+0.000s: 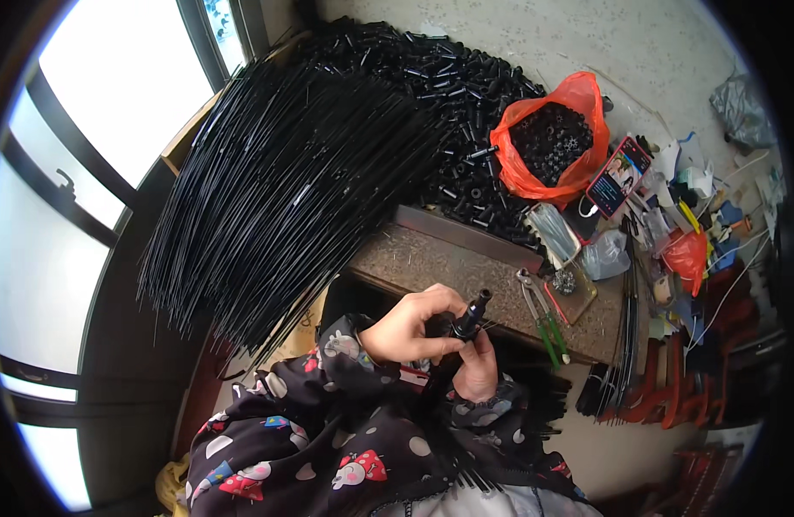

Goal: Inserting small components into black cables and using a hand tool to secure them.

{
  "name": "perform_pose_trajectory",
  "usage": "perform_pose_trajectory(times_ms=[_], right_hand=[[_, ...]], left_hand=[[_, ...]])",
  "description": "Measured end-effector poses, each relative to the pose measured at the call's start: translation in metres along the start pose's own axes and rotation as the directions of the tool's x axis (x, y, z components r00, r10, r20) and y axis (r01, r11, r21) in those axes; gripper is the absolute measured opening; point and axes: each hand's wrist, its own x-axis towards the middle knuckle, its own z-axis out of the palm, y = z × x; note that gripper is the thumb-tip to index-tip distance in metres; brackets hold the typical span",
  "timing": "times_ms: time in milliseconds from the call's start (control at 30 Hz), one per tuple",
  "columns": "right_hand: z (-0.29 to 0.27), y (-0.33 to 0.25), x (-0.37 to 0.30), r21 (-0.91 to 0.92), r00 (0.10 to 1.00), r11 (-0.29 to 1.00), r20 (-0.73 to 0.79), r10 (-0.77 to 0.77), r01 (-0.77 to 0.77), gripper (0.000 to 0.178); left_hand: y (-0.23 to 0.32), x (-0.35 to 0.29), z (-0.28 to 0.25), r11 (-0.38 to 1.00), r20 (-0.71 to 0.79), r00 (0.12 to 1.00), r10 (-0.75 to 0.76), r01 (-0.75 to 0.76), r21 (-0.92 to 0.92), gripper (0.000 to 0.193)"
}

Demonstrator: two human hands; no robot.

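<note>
My left hand (410, 329) pinches a black tubular plastic part (475, 310), its narrow end sticking up and away from me. My right hand (476, 375) is closed on the lower end of the same part, close below the left fingers. Thin dark strands or rods show beside the right fingers, but what they belong to is unclear. Just right of my hands, green-handled pliers (543, 319) lie on the speckled worktop (431, 256). Several black rods reach across my lap under my right forearm.
A large bundle of thin black rods (268, 189) covers the left side. Behind it are heaped black plastic parts (474, 112). An orange-red bag (507, 142) holds small black pieces. A phone (619, 177), a clear tray (554, 231) and clutter lie right.
</note>
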Motion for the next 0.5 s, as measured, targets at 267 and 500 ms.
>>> perform_pose_trajectory(times_ms=[267, 500], right_hand=[[-0.012, 0.002, -0.002, -0.027, 0.995, 0.999, 0.093, -0.039, 0.042, 0.035], [-0.03, 0.003, -0.008, -0.318, 0.917, 0.948, 0.386, 0.103, 0.028, 0.023]], left_hand=[[-0.007, -0.004, 0.009, 0.933, 0.017, 0.992, -0.122, 0.121, -0.34, 0.029], [-0.013, 0.005, 0.009, 0.788, 0.16, 0.968, 0.191, -0.055, -0.613, 0.015]])
